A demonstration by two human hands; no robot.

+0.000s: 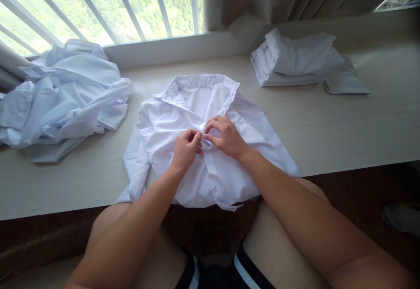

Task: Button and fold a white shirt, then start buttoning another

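Observation:
A white collared shirt (170,127) lies front side up on the ledge, its collar toward the window and its hem hanging over the near edge. My left hand (188,147) pinches the front placket at the middle of the chest, thumb against fingers. Right beside it, my right hand (225,135) grips the other side of the same opening between thumb and fingertips. The two sets of fingertips nearly touch. Whatever button sits between them is too small and covered to make out. Above the hands the neck lies spread apart.
On the left, a loose heap of white shirts (72,96) rests by the window (138,5). Folded white shirts (295,59) are stacked at the back right, below a grey curtain (243,0). The pale ledge (348,127) ends in front of my knees.

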